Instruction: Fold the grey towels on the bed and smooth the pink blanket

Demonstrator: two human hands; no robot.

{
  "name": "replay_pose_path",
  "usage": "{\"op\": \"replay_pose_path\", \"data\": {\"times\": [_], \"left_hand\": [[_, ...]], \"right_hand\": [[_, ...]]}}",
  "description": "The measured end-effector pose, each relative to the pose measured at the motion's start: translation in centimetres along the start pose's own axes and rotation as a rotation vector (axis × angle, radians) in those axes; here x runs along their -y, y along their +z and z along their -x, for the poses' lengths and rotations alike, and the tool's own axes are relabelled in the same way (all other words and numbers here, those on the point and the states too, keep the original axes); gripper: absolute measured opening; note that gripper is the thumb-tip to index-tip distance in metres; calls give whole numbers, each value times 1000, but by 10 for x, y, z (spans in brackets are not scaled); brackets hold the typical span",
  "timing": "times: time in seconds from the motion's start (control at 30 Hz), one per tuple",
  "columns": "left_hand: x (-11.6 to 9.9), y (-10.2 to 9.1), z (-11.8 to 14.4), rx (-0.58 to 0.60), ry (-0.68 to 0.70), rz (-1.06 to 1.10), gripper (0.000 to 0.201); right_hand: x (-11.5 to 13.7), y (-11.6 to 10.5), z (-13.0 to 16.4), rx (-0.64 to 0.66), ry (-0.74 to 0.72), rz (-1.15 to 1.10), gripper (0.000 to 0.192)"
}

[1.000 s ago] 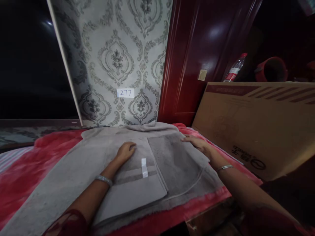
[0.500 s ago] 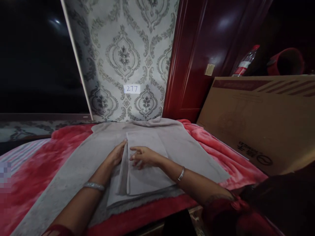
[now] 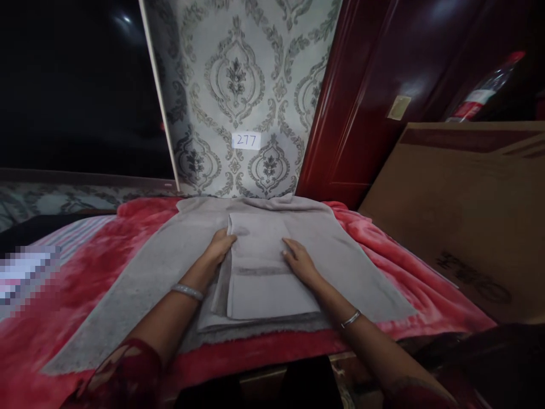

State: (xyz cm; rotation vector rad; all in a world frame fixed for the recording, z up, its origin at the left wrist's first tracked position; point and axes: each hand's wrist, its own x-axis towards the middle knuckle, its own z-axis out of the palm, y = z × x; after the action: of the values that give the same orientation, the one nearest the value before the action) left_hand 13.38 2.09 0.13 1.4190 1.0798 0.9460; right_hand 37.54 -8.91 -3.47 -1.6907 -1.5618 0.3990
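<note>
A light grey folded cloth point(image 3: 272, 295) lies in layers in the middle, with a shallow crease running across it. My left hand point(image 3: 221, 243) is closed on its left edge, thumb on top and the other fingers partly hidden. Over the right part of the folded cloth, my right hand point(image 3: 300, 258) has its fingers stretched out and apart, tips at the surface. Beneath the folded cloth spreads a larger grey cloth point(image 3: 162, 278), rumpled along its far side.
A red fluffy blanket point(image 3: 97, 267) lies under the grey cloths. Behind stands a patterned wall with a paper label point(image 3: 246, 140). A dark screen point(image 3: 76, 91) is at left. On the right a cardboard box point(image 3: 464, 210) carries a plastic bottle point(image 3: 483, 94).
My right hand has moved right across the folded cloth, from near its left edge. My left hand stays at the left edge. The view has shifted left, and a crease now crosses the cloth.
</note>
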Motion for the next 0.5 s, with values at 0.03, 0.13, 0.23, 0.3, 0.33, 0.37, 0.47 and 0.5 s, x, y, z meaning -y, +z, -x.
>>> {"op": "replay_pose_path", "data": {"times": [0.03,0.13,0.23,0.3,0.33,0.37,0.47,0.5], "left_hand": [[0,-3,1,1,-26,-6,44],[-1,-10,7,12,-96,-24,48],[-2,-16,23,-23,-111,-42,63],[-1,-20,41,-6,-137,-52,74],[-1,-22,53,20,-158,-51,79],[0,-23,65,51,-173,-45,83],[3,-25,98,98,-161,-48,88],[3,-24,106,104,-141,-58,87]], "right_hand": [[-3,5,1,24,-33,72,49],[-12,13,4,71,-88,227,47],[-21,12,7,87,-93,235,49],[-25,9,8,98,-97,221,49],[-27,8,9,102,-100,216,49],[-28,7,9,107,-102,214,49],[-28,8,8,105,-101,226,50],[-26,9,8,91,-104,233,49]]}}
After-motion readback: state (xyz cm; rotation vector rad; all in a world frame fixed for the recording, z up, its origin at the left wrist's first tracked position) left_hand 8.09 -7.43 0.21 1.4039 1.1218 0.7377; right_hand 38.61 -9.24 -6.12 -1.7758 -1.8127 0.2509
